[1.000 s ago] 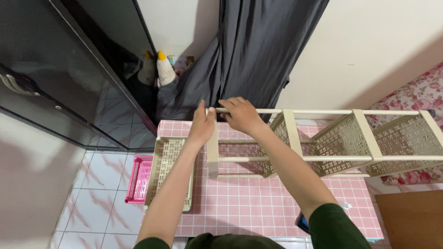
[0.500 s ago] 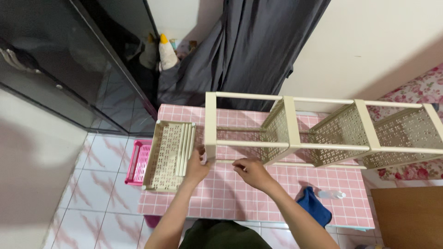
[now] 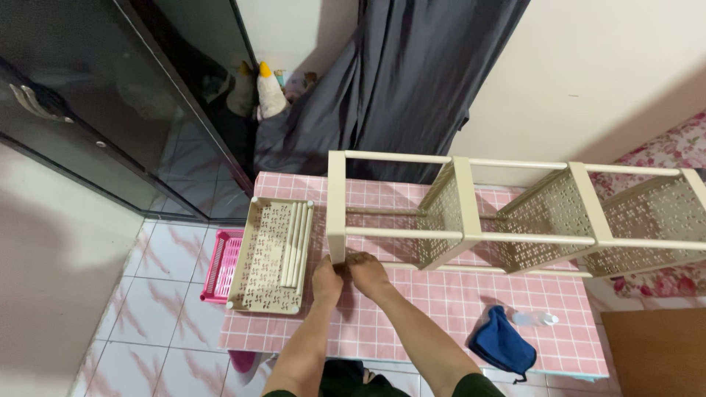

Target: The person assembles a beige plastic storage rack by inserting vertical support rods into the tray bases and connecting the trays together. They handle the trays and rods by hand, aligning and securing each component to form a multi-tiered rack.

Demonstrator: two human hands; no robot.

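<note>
A cream plastic shelf rack (image 3: 465, 206) lies on its side across a pink tiled table (image 3: 412, 316). Its perforated shelves stand upright. Its open end frame (image 3: 337, 206) faces left. My left hand (image 3: 327, 279) and my right hand (image 3: 366, 270) are close together at the near bottom corner of that end frame. Their fingers are closed on the corner where the lower rod meets the post. To the left, a loose cream perforated shelf tray (image 3: 266, 256) lies flat on the table and holds several cream rods (image 3: 296, 244).
A blue cloth (image 3: 504, 345) and a small clear bottle (image 3: 537, 319) lie on the table's near right. A pink basket (image 3: 223, 266) sits on the floor to the left. A black glossy cabinet (image 3: 88, 95), a dark curtain (image 3: 397, 81) and a plush toy (image 3: 269, 92) stand behind.
Both hands came down from the rack's top rail to its near bottom corner. They then drew together there. The view shifted slightly.
</note>
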